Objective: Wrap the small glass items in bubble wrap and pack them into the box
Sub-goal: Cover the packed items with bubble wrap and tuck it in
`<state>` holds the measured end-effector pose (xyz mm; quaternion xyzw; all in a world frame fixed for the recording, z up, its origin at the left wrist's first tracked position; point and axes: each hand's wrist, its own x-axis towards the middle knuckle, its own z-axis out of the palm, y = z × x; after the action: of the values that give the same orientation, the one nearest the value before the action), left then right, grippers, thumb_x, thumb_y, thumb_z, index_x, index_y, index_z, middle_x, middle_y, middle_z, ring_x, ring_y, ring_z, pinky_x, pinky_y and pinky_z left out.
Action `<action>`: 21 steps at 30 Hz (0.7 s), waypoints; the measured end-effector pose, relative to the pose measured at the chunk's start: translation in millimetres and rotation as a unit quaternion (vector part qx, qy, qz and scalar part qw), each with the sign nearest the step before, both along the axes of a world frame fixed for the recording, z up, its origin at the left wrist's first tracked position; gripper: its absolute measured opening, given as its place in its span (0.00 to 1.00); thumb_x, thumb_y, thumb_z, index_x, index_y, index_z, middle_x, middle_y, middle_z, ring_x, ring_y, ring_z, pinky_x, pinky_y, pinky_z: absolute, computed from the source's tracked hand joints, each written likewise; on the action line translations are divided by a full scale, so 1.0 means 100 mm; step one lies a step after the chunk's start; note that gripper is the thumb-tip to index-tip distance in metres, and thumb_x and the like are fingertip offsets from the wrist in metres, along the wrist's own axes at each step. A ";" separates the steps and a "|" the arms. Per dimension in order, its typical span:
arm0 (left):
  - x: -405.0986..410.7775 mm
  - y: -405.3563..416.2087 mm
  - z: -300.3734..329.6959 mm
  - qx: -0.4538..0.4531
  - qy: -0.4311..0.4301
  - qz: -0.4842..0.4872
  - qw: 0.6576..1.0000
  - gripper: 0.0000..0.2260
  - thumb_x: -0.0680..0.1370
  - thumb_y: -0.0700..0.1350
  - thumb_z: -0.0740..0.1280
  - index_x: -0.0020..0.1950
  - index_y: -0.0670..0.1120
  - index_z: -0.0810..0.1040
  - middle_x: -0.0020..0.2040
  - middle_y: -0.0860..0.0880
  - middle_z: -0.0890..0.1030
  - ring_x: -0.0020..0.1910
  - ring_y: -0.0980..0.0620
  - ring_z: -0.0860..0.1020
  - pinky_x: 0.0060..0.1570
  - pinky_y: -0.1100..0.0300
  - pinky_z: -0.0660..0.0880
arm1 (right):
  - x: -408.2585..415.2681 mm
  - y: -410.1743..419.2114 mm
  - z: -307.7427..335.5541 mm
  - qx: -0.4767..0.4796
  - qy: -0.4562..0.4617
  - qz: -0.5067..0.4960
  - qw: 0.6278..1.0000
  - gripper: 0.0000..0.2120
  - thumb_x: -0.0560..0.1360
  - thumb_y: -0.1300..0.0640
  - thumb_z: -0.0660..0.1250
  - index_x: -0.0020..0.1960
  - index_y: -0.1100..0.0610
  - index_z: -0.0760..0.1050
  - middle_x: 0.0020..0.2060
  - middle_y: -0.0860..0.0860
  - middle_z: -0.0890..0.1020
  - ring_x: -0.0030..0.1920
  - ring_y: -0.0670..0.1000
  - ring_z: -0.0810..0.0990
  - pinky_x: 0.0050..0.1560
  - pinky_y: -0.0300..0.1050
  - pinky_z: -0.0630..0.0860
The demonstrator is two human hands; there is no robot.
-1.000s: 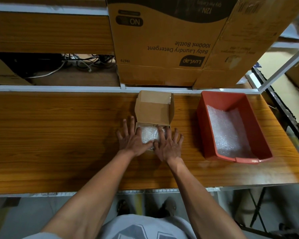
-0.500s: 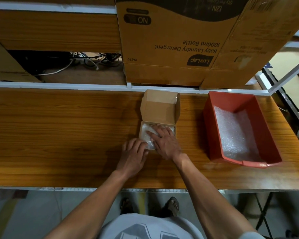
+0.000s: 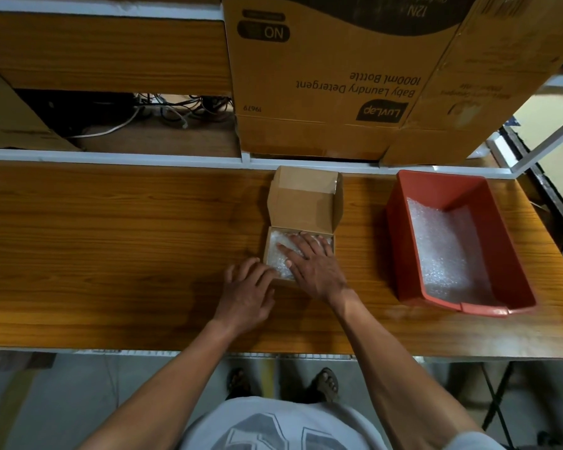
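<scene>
A small brown cardboard box [image 3: 306,203] sits on the wooden table with its lid flap standing open at the far side. Bubble wrap [image 3: 278,251] fills the box; any glass inside is hidden. My right hand [image 3: 312,264] lies flat on the bubble wrap with fingers spread, pressing down. My left hand [image 3: 246,290] rests at the box's near left corner, fingers curled loosely against its edge, holding nothing that I can see.
A red plastic bin [image 3: 400,228] lined with bubble wrap stands to the right of the box. A large cardboard carton [image 3: 332,79] fills the shelf behind. Cables [image 3: 176,108] lie on the shelf at back left. The table's near edge [image 3: 273,352] is close to my body.
My left hand slid back off the bubble wrap to the box's near left corner. My right hand moved forward and now lies flat on the wrap inside the box.
</scene>
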<state>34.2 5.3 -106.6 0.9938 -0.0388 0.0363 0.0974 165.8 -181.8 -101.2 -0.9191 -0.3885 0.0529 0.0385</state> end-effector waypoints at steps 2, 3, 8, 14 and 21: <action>0.04 0.02 0.01 0.017 0.012 -0.009 1.000 0.18 0.79 0.57 0.66 0.68 0.54 0.76 0.68 0.53 0.78 0.76 0.47 0.69 0.68 0.37 0.65 | 0.00 0.00 0.00 0.002 -0.001 0.000 1.000 0.25 0.88 0.42 0.44 0.84 0.41 0.55 0.83 0.51 0.62 0.84 0.58 0.56 0.82 0.64 0.51; 0.06 0.03 0.02 0.026 0.015 -0.014 0.999 0.19 0.79 0.57 0.65 0.68 0.55 0.76 0.68 0.54 0.78 0.77 0.48 0.69 0.70 0.38 0.63 | 0.00 0.00 0.00 0.001 0.000 0.000 1.000 0.25 0.88 0.42 0.44 0.84 0.41 0.55 0.83 0.51 0.62 0.84 0.58 0.56 0.82 0.64 0.51; 0.08 0.05 0.08 0.032 0.001 -0.017 0.999 0.18 0.79 0.57 0.67 0.66 0.53 0.78 0.67 0.52 0.79 0.76 0.46 0.69 0.69 0.37 0.64 | 0.00 0.00 0.00 -0.004 0.000 -0.002 1.000 0.25 0.88 0.42 0.44 0.84 0.41 0.55 0.84 0.51 0.60 0.84 0.57 0.54 0.82 0.64 0.50; 0.11 0.02 0.12 0.057 0.031 -0.019 0.998 0.17 0.80 0.59 0.61 0.65 0.54 0.78 0.68 0.53 0.78 0.78 0.48 0.66 0.71 0.38 0.61 | -0.01 0.00 0.00 -0.002 0.000 0.000 1.000 0.25 0.88 0.43 0.45 0.84 0.41 0.54 0.84 0.51 0.60 0.84 0.57 0.54 0.82 0.64 0.49; 0.21 -0.09 0.22 0.042 -0.028 -0.069 0.996 0.15 0.80 0.56 0.63 0.60 0.51 0.82 0.61 0.51 0.81 0.67 0.46 0.74 0.63 0.43 0.67 | -0.01 -0.01 0.02 -0.001 0.005 -0.002 1.000 0.25 0.88 0.42 0.44 0.85 0.40 0.51 0.85 0.51 0.57 0.85 0.57 0.52 0.83 0.62 0.45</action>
<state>55.5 -3.2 -84.1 0.9906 -0.1113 0.0559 0.0567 164.6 -182.8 -99.5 -0.9195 -0.3868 0.0580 0.0400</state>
